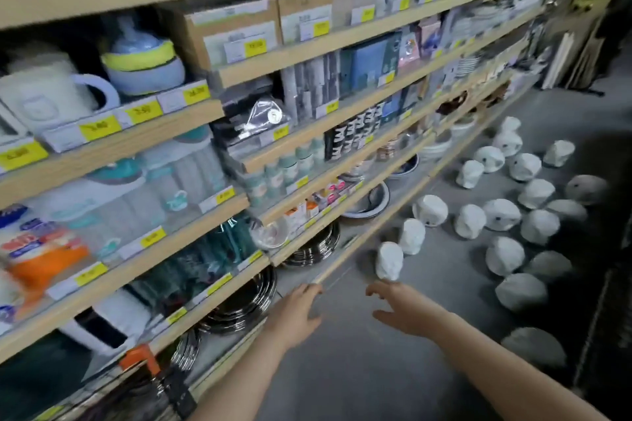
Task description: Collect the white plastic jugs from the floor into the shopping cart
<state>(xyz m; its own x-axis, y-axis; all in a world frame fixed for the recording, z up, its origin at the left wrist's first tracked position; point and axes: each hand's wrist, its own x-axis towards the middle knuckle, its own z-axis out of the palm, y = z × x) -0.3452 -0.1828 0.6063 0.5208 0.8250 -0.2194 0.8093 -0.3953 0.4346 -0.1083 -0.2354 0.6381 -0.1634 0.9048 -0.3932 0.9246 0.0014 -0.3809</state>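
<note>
Many white jugs lie scattered over the grey floor along the foot of the shelves, stretching from near to far right; no cart shows in view. Both hands reach forward empty: the left hand is spread flat and released, the right hand has its fingers curved apart, just short of the nearest jug. This looks like the reaching step. Next, the right hand needs to close around that upright jug and lift it.
</note>
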